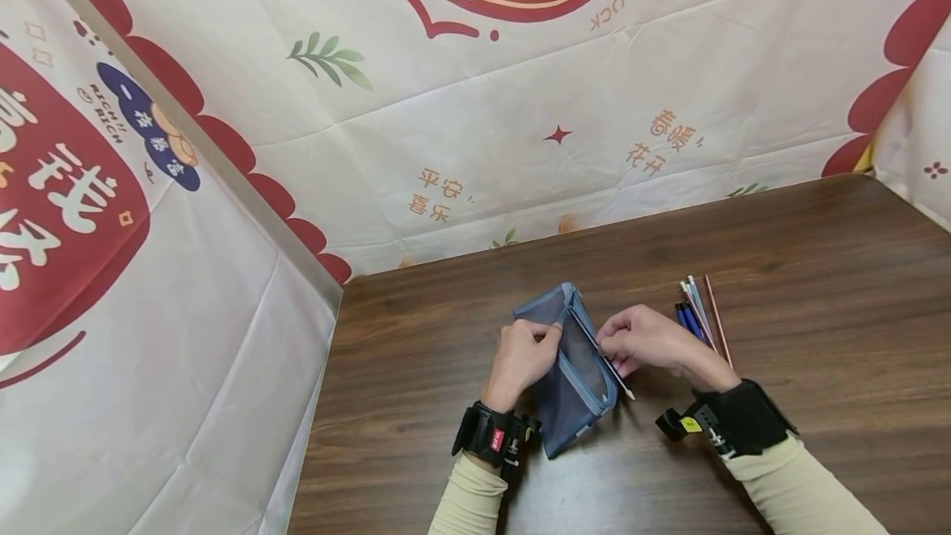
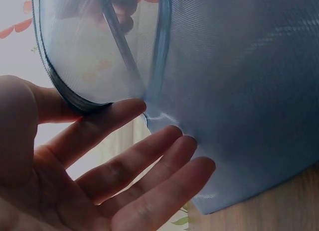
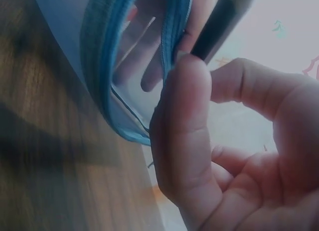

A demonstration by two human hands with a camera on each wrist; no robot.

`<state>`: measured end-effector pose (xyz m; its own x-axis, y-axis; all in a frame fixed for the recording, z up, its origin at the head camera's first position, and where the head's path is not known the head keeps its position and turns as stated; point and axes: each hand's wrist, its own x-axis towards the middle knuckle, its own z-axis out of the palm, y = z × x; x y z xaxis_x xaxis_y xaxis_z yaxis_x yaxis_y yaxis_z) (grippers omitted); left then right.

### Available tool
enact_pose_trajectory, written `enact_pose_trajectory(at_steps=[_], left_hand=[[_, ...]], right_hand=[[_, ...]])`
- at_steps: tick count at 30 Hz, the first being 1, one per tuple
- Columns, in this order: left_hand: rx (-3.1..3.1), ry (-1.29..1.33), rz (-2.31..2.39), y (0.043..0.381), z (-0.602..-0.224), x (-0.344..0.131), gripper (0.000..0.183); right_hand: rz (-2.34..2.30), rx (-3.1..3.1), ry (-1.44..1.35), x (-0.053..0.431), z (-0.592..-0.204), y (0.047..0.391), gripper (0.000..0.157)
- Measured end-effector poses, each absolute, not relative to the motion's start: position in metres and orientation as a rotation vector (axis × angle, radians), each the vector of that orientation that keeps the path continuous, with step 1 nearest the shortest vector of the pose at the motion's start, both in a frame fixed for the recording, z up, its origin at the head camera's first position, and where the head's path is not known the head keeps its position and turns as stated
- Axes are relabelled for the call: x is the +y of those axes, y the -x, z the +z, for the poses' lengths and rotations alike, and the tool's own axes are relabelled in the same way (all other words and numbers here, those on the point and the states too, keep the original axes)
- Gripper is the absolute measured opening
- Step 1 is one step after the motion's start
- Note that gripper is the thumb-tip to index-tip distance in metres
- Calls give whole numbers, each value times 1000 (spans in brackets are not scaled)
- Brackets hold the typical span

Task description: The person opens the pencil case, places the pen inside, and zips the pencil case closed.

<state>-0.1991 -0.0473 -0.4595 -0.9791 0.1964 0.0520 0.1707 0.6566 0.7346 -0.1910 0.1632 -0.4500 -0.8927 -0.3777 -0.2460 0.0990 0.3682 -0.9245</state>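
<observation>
A blue mesh zip pouch (image 1: 559, 415) lies slantwise on the table, its zipped mouth spread open. At the pouch's upper edge my left hand (image 1: 520, 360) pinches the rim between thumb and index finger; in the left wrist view the other fingers (image 2: 149, 166) extend along the mesh. My right hand (image 1: 648, 338) pinches a thin dark pencil (image 1: 621, 381) by the mouth's right side. The right wrist view shows the pencil's dark shaft (image 3: 219, 29) rising past the thumb and fingertip, close beside the blue zipper edge (image 3: 97, 57).
Right of the pouch, behind my right hand, lie blue pens (image 1: 689, 320) and several pencils (image 1: 717, 316). The brown wooden table (image 1: 416, 403) meets a printed white cloth (image 1: 446, 130) at its back and left sides.
</observation>
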Motion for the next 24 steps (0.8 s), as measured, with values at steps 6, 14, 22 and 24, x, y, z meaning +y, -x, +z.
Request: enact_pose_trajectory(at_steps=[6,14,22,24], left_hand=[[2832,-321,1251,197,-460,-46,46],[2816,-315,1254,195,-459,-46,45],[2807,-331,1268,195,-458,-45,44],[2810,-335,1266,195,-458,-45,43]], right_hand=[[-1546,2234,184,157,-452,191,25],[-1570,2250,129,151,-455,190,25],[-1587,2257,106,146,-454,190,26],[-1583,2260,102,145,-454,190,26]])
